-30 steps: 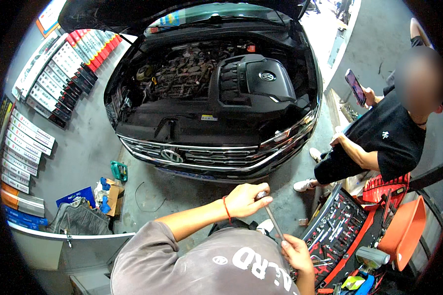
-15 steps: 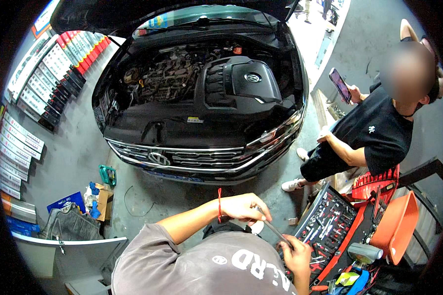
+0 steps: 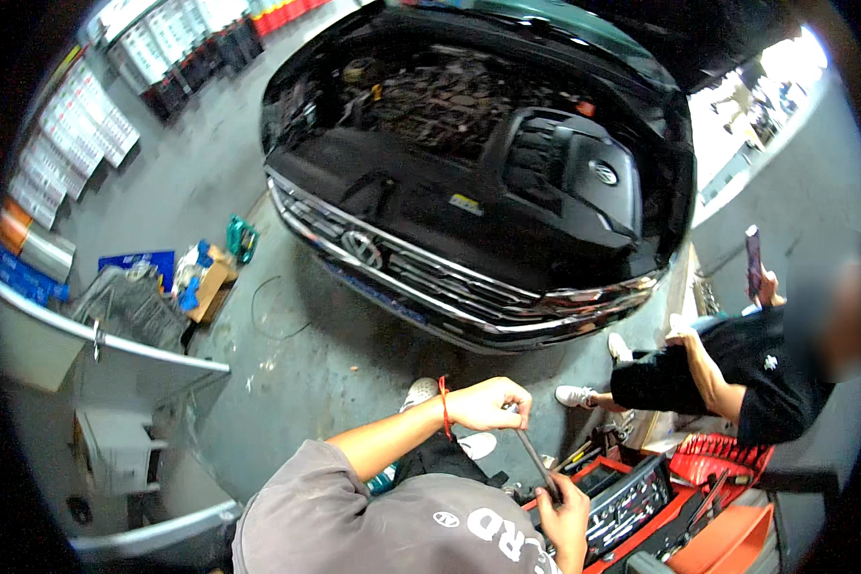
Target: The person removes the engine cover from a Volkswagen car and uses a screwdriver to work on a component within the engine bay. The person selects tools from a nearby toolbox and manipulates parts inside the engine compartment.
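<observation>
In front of my chest I hold a long, thin grey metal rod-shaped tool (image 3: pixel 534 453), tilted down to the right. My left hand (image 3: pixel 491 404), with a red cord at its wrist, is closed around the upper end. My right hand (image 3: pixel 566 517) grips the lower end, where the tool looks darker. Its exact kind is not clear because the fingers cover both ends. Just right of my right hand lies a tool tray (image 3: pixel 631 512) with several metal tools in a black insert. Beyond my hands stands a black car (image 3: pixel 421 258), hood raised and engine bay exposed.
A black plastic engine cover (image 3: pixel 584 163) lies over the bay's right side. At right stands a person (image 3: pixel 727 373) holding a phone (image 3: pixel 755 263). An orange bin (image 3: pixel 727 545) and red tool rack (image 3: pixel 717 459) sit lower right. Left are a cardboard box (image 3: pixel 210 292) and cabinet (image 3: pixel 129 344).
My view has turned, so the car and person sit farther right and the tool tray lower. Both hands keep hold of the rod-shaped tool, which now slopes more steeply.
</observation>
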A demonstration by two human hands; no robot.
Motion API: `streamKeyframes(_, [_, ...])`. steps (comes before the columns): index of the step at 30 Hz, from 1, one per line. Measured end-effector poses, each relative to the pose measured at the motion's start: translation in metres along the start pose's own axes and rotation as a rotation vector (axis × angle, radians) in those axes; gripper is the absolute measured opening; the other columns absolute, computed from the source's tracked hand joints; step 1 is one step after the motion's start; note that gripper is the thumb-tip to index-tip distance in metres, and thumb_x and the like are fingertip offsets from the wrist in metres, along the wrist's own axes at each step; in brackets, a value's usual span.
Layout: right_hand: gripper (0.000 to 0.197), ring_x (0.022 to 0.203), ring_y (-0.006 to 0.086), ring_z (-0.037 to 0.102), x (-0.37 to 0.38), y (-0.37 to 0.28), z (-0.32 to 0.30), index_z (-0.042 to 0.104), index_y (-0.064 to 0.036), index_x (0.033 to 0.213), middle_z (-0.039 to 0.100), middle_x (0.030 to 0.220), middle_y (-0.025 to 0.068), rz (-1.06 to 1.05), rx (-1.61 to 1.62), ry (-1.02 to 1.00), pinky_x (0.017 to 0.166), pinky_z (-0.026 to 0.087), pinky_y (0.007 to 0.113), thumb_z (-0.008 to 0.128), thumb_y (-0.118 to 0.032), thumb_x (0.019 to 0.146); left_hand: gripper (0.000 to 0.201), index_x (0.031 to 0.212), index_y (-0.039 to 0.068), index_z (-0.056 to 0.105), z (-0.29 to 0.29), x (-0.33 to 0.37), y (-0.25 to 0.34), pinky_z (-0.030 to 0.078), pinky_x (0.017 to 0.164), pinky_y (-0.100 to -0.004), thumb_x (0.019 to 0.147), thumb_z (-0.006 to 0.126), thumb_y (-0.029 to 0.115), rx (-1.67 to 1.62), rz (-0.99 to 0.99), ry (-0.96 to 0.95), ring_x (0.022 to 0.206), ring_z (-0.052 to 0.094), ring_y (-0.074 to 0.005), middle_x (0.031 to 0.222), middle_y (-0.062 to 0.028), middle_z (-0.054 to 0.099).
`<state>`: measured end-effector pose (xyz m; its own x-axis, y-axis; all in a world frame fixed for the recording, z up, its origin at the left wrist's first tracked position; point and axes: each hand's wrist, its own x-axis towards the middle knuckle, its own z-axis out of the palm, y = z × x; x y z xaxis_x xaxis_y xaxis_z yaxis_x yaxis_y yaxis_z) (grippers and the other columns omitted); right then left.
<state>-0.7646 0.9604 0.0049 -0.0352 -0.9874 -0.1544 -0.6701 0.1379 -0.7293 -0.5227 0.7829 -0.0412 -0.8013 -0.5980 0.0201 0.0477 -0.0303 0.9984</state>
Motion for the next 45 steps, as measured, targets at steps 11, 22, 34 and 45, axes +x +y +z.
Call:
streamKeyframes(11, [0.018,0.072,0.0295,0.066,0.103,-0.067,0.073,0.068,-0.0059,0.091,0.067,0.078,0.0109,-0.328,-0.156,-0.179,0.068,0.051,0.041,0.072,-0.022,0.084,0.005,0.084,0.001,0.064,-0.061,-0.148,0.011,0.042,0.055,-0.0241,0.087,0.063,0.004,-0.266,-0.237,0.665,0.062,0.054,-0.0090,0.073,-0.0040,0.063])
streamKeyframes(22, [0.075,0.133,0.0402,0.040,0.177,-0.227,0.186,0.043,-0.0013,0.140,0.046,0.139,0.0206,-0.602,-0.096,0.567,0.113,0.028,0.052,0.076,-0.017,0.075,0.003,0.086,0.004,0.053,-0.191,-0.259,0.046,0.028,0.042,-0.0215,0.087,0.052,0.002,-0.631,0.000,0.924,0.049,0.041,-0.0076,0.065,-0.0045,0.051])
streamKeyframes(34, [0.034,0.071,0.0305,0.070,0.275,-0.377,0.362,0.066,-0.0107,0.112,0.072,0.090,0.0113,-0.761,0.045,-0.430,0.062,0.055,0.039,0.073,-0.031,0.086,0.053,0.145,0.000,0.043,-0.344,-0.320,0.058,0.039,0.069,-0.0310,0.096,0.049,0.018,-1.040,0.558,0.956,0.074,0.046,-0.0172,0.075,-0.0037,0.049])
streamKeyframes(45, [0.035,0.070,0.0333,0.068,0.493,-0.472,0.468,0.070,-0.0162,0.090,0.069,0.076,0.0108,-0.955,-0.076,-0.642,0.059,0.052,0.043,0.069,-0.051,0.084,0.027,0.113,-0.001,0.061,-0.582,-0.397,0.066,0.053,0.077,-0.0246,0.088,0.071,0.003,-0.039,-0.262,1.140,0.086,0.065,-0.0107,0.096,-0.0060,0.070])
